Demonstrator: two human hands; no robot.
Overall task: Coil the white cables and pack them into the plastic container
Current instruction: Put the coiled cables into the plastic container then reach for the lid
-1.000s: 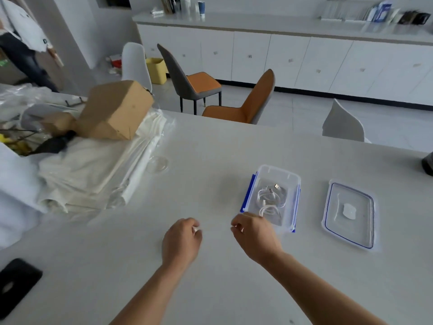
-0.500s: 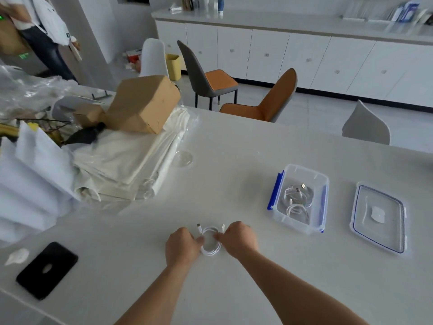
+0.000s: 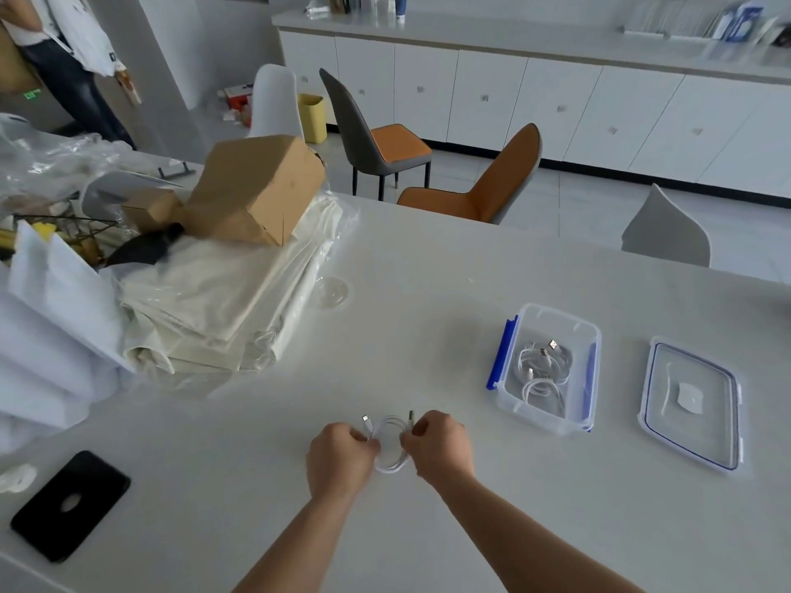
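Observation:
A small coil of white cable (image 3: 390,442) lies on the white table (image 3: 428,293) between my two hands. My left hand (image 3: 340,460) pinches its left side and my right hand (image 3: 441,449) pinches its right side. Both plug ends stick up above the coil. To the right stands the clear plastic container (image 3: 545,368) with blue clips; coiled white cables (image 3: 543,370) lie inside it. Its clear lid (image 3: 689,404) lies flat further right.
A black phone (image 3: 70,505) lies at the near left edge. Folded cream fabric in plastic (image 3: 227,301) with a cardboard box (image 3: 257,188) on top fills the left side. Chairs stand beyond the table. A person stands at the far left.
My hands came together on a coiled cable that now shows between them. The view shifted left, so the container and lid sit further right.

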